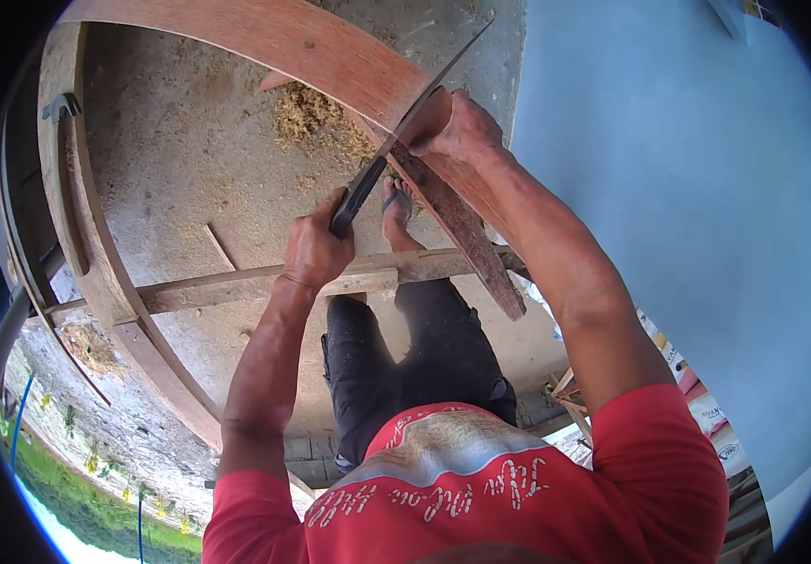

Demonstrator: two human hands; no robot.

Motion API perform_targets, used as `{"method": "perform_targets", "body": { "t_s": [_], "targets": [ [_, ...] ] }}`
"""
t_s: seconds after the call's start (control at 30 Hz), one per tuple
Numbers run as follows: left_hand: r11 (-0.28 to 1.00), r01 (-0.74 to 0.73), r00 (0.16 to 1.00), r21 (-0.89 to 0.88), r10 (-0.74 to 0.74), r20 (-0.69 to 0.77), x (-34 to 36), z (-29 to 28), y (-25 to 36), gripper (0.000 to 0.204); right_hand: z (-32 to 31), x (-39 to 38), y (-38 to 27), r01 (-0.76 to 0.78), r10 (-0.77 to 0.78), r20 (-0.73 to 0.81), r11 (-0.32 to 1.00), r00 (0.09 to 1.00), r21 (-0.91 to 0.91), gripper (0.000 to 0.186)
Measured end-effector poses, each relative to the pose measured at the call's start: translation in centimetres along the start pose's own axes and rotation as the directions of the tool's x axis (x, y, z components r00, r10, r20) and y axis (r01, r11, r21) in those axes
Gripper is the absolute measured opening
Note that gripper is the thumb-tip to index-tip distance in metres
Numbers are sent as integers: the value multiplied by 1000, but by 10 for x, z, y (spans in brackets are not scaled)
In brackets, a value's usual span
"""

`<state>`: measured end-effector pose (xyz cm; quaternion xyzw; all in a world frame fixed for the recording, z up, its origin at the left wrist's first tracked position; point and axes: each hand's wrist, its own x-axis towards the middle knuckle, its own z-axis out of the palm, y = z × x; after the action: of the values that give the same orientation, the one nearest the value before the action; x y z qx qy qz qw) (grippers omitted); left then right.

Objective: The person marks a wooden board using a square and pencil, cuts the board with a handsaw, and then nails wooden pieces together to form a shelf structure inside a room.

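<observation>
Bare concrete floor (pixel 170 141) spreads beneath the work, with a heap of sawdust (pixel 307 113) on it and a pale blue panel (pixel 669 188) filling the right side. From my remote seat, I see 2 bare hands at the wood. On the left, the left hand (pixel 319 246) has its fingers wrapped around the black handle of a handsaw (pixel 360 193), whose blade slants up and right across a long reddish plank (pixel 330 47). The plank runs from the upper left toward the person's right side. Against it, just beyond the blade, I see the right hand (pixel 466 132); I cannot tell how tightly its fingers close. Below that hand, a rough dark wood strip (pixel 457 227) slants down to the right, past a wooden rail (pixel 227 289) in front of the legs. Far left, I make out a metal hammer head (pixel 62 106) on a wooden beam (pixel 104 244).
</observation>
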<state>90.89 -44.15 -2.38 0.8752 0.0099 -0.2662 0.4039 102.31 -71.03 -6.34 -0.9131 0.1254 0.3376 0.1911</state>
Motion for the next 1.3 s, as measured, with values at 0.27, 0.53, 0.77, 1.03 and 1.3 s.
{"method": "perform_targets", "body": {
  "t_s": [0.27, 0.53, 0.77, 1.03, 1.3],
  "targets": [
    [995, 27, 999, -97, -25, 25, -117, -17, -64, 49, -7, -5, 14, -31, 31, 5, 998, 999, -54, 105],
    [998, 11, 999, -60, -13, -34, 7, 15, 1, 49, 0, -2, 6, 10, -13, 59, 999, 998, 46, 108],
    [978, 160, 987, -134, -154, 52, -134, -19, -65, 44, -7, -2, 21, 25, -26, 8, 997, 1000, 76, 108],
    [998, 66, 997, -9, -66, -46, -30, 11, -18, 45, -12, -3, 1, -107, 55, 261, 976, 964, 189, 108],
    [947, 292, 956, 131, -293, -9, -313, -90, -40, 47, -2, 18, 66, 97, -109, 46, 972, 993, 215, 105]
  ]
}}
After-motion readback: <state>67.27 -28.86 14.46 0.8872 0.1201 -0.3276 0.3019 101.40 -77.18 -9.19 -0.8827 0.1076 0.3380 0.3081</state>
